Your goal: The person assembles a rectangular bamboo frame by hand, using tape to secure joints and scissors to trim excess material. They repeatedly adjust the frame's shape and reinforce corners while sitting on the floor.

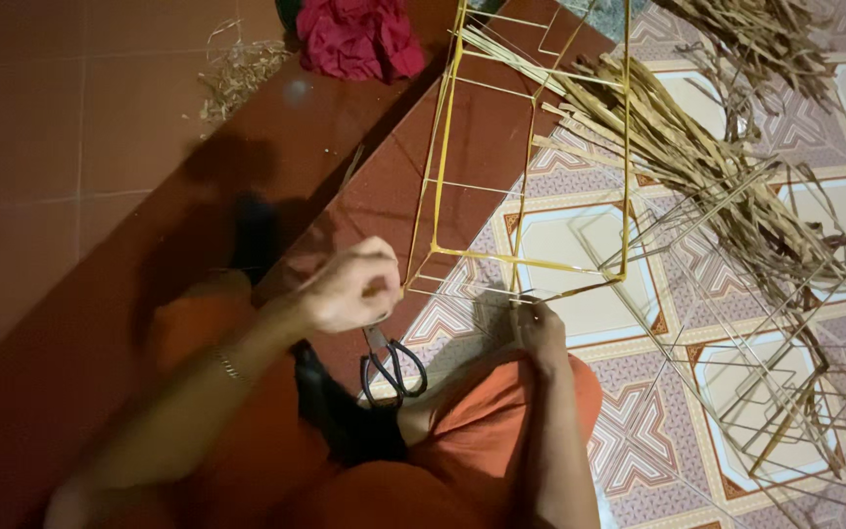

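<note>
— Two hands are working at the near edge of that yellow wire frame [531, 196], aren't they?

— Yes. The left hand [350, 289] is sitting curled at the frame's near left corner, fingers folded in tight around something thin (too small and blurred to say whether it is the wire itself or a strip). The right hand [540, 328] is resting just past the knee, fingertips pinching narrowly at the lower bar of the frame.

— And where is the frame lying?

— It is lying tilted across the line where the dark red step [276, 147] is meeting the patterned tile floor [638, 431], its far end reaching toward the top of the view.

— What is lying about?

— Black-handled scissors [392, 367] are resting on the floor just below the left hand, between the person's orange-clad knees. A heap of dried straw-coloured strips [697, 157] is spreading along the right, touching the frame's far side, and bare grey wire frames [785, 382] are stacking up near the right edge. A crumpled red cloth [359, 37] is sitting on the step at the top.
</note>
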